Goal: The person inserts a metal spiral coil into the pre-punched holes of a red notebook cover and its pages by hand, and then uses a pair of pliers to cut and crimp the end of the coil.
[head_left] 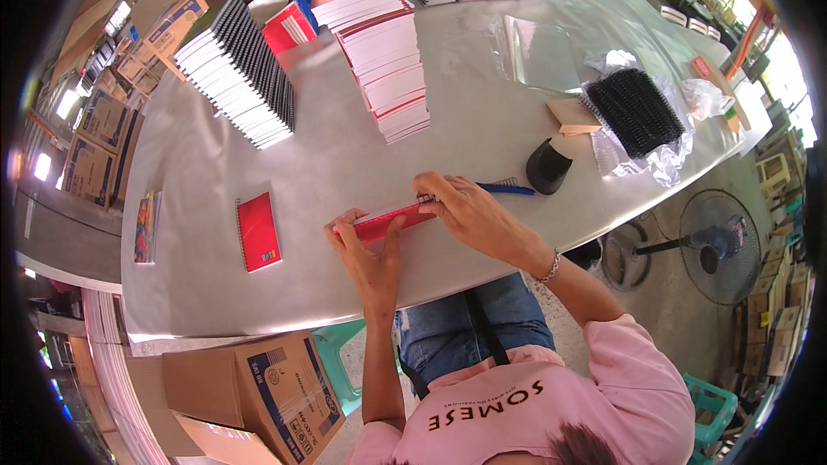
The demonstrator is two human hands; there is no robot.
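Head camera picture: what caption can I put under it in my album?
Two hands, left hand and right hand, hold a red notebook on a grey table.

The long grey table (482, 133) looks like smooth, dull-sheened metal; the flat red paper-covered notebook (258, 231) on its left is glossy; the far-right crinkled clear plastic bag (668, 155) shines.

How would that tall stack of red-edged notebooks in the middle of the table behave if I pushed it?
The stack of notebooks already leans and fans unevenly, so it would probably slide apart or topple rather than move whole. The table looks smooth and shiny, so the bottom books would likely slip easily. It is probably heavy.
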